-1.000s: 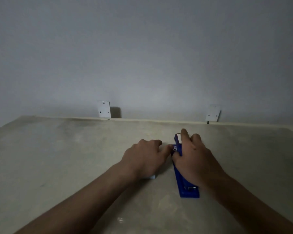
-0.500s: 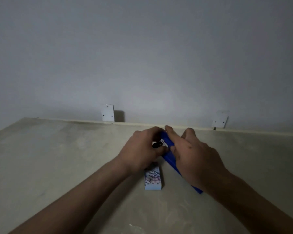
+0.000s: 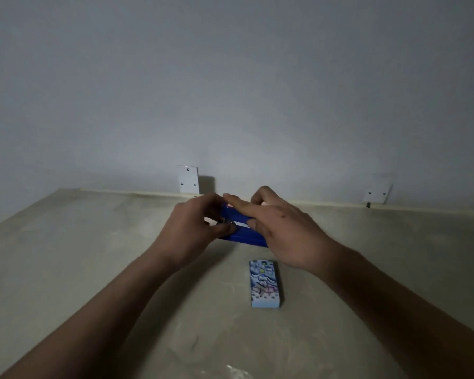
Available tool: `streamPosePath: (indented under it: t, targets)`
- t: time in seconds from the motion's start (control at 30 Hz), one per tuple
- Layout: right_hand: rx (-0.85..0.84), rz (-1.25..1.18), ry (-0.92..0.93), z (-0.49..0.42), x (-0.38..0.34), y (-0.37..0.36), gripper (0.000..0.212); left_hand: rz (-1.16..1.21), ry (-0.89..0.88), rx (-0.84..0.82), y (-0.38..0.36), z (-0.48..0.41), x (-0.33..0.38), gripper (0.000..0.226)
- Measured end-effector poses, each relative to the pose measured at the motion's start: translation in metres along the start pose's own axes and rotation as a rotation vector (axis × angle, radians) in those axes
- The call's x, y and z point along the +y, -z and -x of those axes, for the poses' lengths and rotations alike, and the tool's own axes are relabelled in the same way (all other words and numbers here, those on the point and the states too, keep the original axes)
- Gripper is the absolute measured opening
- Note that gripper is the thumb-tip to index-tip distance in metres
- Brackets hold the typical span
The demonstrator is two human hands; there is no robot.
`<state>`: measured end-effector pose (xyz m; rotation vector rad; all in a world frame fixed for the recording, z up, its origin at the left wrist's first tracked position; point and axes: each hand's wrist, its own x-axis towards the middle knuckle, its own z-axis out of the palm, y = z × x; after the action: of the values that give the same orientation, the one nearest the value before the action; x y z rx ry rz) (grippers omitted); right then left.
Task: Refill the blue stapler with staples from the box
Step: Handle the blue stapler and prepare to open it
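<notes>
Both my hands hold the blue stapler (image 3: 244, 236) up above the table, lying roughly crosswise. My left hand (image 3: 192, 231) grips its left end, thumb and fingers curled round the metal front. My right hand (image 3: 282, 231) wraps the right part, with the index finger stretched along the top. Much of the stapler is hidden by the fingers. The small patterned light-blue staple box (image 3: 265, 284) lies flat and closed on the table below my right hand, touched by neither hand.
The beige table (image 3: 93, 255) reaches back to a plain grey wall. Two white metal brackets (image 3: 188, 179) (image 3: 377, 193) stand at the table's far edge.
The stapler has been lifted off the table and turned crosswise between both hands. The staple box, earlier under my left hand, now lies uncovered.
</notes>
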<state>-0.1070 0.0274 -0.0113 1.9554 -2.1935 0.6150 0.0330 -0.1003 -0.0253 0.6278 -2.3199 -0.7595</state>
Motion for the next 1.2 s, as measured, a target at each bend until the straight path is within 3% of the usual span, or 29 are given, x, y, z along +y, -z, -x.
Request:
streamPosePath:
  t: [0.3,0.4,0.53,0.73,1.2]
  targets:
    - [-0.08,0.071,0.072,-0.008,0.003,-0.025,0.07,-0.029,0.048,-0.079,0.003,0.006,-0.022,0.026]
    - [-0.062,0.054,0.061,-0.009,0.003,-0.031,0.065,-0.051,0.061,-0.08,0.004,0.004,-0.023,0.026]
    - [-0.013,0.009,-0.023,-0.009,0.004,-0.037,0.043,-0.054,0.074,-0.08,0.004,0.003,-0.026,0.031]
    - [0.022,-0.06,-0.12,-0.011,0.002,-0.041,0.034,-0.067,0.074,-0.06,0.004,0.004,-0.027,0.03]
    - [0.099,-0.012,-0.124,-0.009,0.004,-0.045,0.026,-0.043,0.053,-0.082,0.004,0.007,-0.022,0.024]
